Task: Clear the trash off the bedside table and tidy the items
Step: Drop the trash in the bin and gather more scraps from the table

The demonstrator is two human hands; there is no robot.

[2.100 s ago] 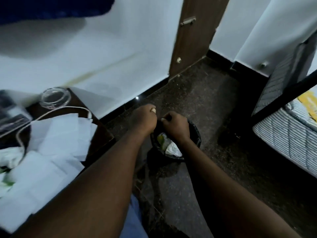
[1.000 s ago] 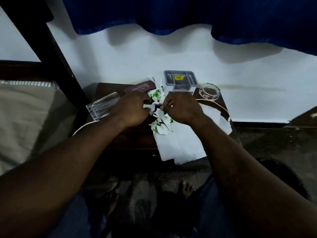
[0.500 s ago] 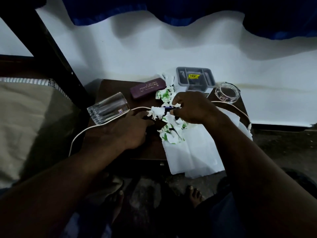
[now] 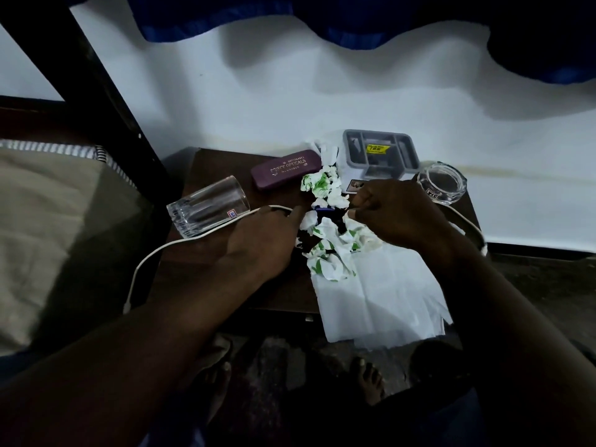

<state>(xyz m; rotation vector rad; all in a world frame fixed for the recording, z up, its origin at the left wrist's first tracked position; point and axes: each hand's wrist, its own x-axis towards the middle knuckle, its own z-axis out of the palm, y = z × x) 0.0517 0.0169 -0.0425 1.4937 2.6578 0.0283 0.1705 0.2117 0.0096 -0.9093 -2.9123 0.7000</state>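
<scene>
Wrappers lie between left hand, flat over cable, and curled right hand, whose hold I cannot tell; tumbler at 9 o'clock, ashtray at 2.

Single head-worn view, forward and down, seemingly close above dim bedside table

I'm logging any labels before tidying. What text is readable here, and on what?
"PRINCE OPTICALS": maroon hard glasses case; its smaller lines are blurred.
Yellow label on grey plastic compartment tray: too blurred.
Red-blue sticker on clear glass tumbler: too small.
Black sticker on clear glass ashtray: unreadable.
</scene>
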